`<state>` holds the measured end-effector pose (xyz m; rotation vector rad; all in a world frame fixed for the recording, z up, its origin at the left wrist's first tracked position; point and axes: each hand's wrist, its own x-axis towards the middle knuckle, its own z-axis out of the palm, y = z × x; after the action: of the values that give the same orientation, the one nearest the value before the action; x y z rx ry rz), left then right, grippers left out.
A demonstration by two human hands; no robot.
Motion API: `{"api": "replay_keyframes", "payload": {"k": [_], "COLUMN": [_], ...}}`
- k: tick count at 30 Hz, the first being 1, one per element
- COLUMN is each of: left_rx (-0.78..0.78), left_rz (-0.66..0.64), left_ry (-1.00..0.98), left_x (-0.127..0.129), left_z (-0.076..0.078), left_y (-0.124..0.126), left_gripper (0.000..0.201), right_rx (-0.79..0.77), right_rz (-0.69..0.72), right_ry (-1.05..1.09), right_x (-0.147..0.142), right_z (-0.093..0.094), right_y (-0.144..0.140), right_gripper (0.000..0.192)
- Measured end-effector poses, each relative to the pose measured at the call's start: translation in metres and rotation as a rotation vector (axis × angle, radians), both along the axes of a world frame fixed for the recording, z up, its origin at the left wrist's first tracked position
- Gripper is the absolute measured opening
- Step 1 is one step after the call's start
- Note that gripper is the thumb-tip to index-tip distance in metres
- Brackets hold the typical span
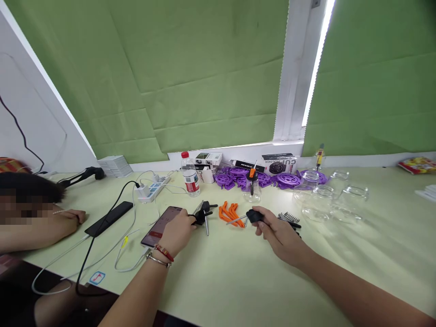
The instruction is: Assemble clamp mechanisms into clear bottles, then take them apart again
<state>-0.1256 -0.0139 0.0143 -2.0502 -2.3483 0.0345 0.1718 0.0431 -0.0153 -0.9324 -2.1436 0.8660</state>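
My right hand (277, 234) is closed around a black knob (254, 215) with a thin metal rod (236, 220) pointing left from it. At the pile of black knobs with metal rods (205, 210), the fingers of my left hand (180, 230) are closed on one black piece (198, 219), partly hidden by the hand. Orange curved handles (232, 213) lie on the table between both hands. Close behind my right hand are small metal screws (289, 217) and thin black pieces (291, 223).
A phone (161, 227) lies beside my left hand, with cables and a power strip (155, 188) behind. Purple plastic parts (288, 180), a bottle (190, 175) and a glass jar with an orange-handled tool (252, 193) stand farther back. Clear glass jars (352, 204) are at right; another person's arm (44, 229) rests left.
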Motion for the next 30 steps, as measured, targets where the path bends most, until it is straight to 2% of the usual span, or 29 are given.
{"api": "replay_keyframes", "payload": {"k": [4, 8, 12, 16, 20, 25, 28, 30], "left_rx": [0.056, 0.102, 0.137, 0.166, 0.174, 0.198, 0.219, 0.224], "left_rz": [-0.036, -0.017, -0.036, -0.081, -0.101, -0.083, -0.090, -0.079], "left_ry": [-0.018, -0.051, -0.077, -0.092, -0.103, -0.142, -0.164, -0.167], "left_x": [-0.002, -0.003, 0.000, -0.001, -0.005, -0.009, -0.007, -0.006], "left_z": [-0.005, -0.011, -0.017, -0.019, -0.022, -0.026, -0.026, -0.024], "left_y": [-0.002, -0.002, -0.004, -0.006, -0.005, -0.002, -0.002, -0.003], "left_gripper": [0.022, 0.023, 0.023, 0.025, 0.026, 0.034, 0.030, 0.028], "right_rx": [0.083, 0.161, 0.316, 0.512, 0.653, 0.744, 0.750, 0.702], "right_rz": [-0.052, -0.055, 0.033, 0.141, 0.150, 0.134, 0.093, 0.075], "right_ry": [-0.059, -0.169, -0.365, -0.552, -0.658, -0.723, -0.744, -0.770], "right_x": [-0.026, -0.071, -0.118, -0.152, -0.164, -0.160, -0.158, -0.158], "right_z": [0.010, 0.019, 0.017, 0.012, 0.011, 0.008, 0.004, 0.004], "right_y": [0.004, 0.019, 0.033, 0.039, 0.037, 0.034, 0.034, 0.035], "right_gripper": [0.043, 0.047, 0.058, 0.058, 0.059, 0.068, 0.066, 0.067]}}
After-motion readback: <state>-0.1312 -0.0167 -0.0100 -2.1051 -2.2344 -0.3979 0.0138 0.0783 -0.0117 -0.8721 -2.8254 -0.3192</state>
